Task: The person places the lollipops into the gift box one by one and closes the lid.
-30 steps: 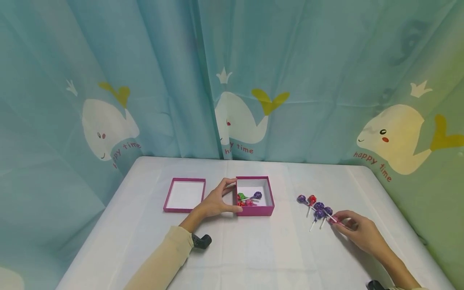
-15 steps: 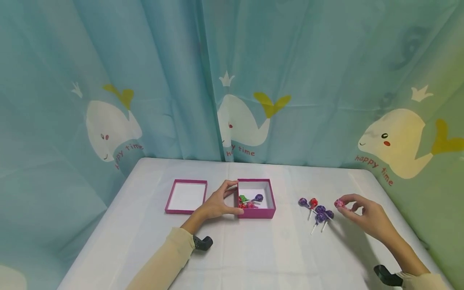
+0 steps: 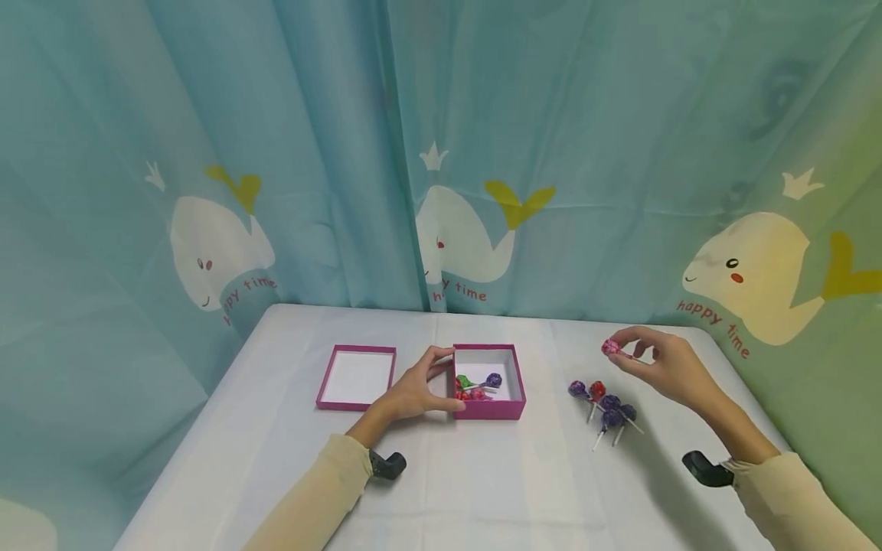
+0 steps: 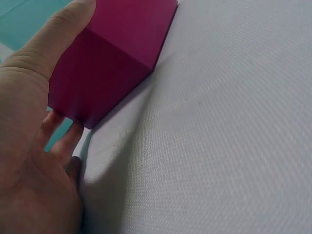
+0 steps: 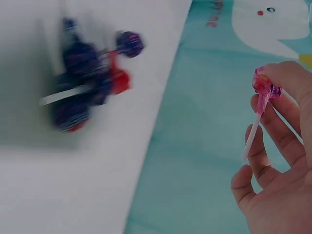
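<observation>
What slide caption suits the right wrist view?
Fingers pinch a pink lollipop; purple and red lollipops lie blurred on the white table.

The head camera is facing forward and down, farthest off; close in, the left-wrist view is sharing with it the box (image 4: 105, 80) at eleven o'clock, the right-wrist view the lollipops (image 5: 80, 61) at ten.

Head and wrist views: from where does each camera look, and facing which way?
Head: head-worn, looking forward and down at the table; left hand, right hand, sleeves show.
Left wrist: worn there, facing the box; left hand shows.
Right wrist: worn there, facing the pink lollipop; right hand shows.
Head and left wrist both show the box.
</observation>
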Demonstrator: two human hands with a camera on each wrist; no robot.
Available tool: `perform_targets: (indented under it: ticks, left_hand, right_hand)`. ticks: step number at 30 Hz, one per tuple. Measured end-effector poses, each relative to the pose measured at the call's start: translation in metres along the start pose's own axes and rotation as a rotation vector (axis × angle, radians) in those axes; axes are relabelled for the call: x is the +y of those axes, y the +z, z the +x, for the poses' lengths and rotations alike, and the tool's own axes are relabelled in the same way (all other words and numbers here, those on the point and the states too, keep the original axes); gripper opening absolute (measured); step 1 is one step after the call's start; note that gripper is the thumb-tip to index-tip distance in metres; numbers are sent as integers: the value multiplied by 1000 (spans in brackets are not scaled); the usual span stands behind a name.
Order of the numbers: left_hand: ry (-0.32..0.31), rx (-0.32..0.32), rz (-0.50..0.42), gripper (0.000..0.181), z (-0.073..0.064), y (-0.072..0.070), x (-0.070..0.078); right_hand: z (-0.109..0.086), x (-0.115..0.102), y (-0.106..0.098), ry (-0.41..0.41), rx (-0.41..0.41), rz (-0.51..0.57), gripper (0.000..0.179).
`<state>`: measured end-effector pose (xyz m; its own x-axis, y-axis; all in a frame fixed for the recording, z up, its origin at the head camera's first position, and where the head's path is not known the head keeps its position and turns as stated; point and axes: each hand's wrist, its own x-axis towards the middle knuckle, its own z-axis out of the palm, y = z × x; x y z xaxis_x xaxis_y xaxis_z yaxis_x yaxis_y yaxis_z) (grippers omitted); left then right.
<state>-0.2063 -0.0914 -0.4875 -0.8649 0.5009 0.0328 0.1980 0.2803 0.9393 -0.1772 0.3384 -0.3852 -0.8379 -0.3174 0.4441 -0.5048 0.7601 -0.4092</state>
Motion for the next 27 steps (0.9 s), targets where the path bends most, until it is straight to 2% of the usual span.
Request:
perform_targets:
  ticks: [6,15,22,27]
  left_hand:
    - [-4,0,4,97,-1,2,-4]
    - [-1,0,6,96,-1,1,-2]
    - [10,-1,13,96,-1,1,-1]
    - [3,0,16,95,0,1,-1]
  right_hand:
    - [31,-18,9,44,-79,57,14]
    - [62,-44,41,50,-113,160,21]
    - [74,-64,68,85,-117,237,21]
    - [75,-73,89,64,-91,269,21]
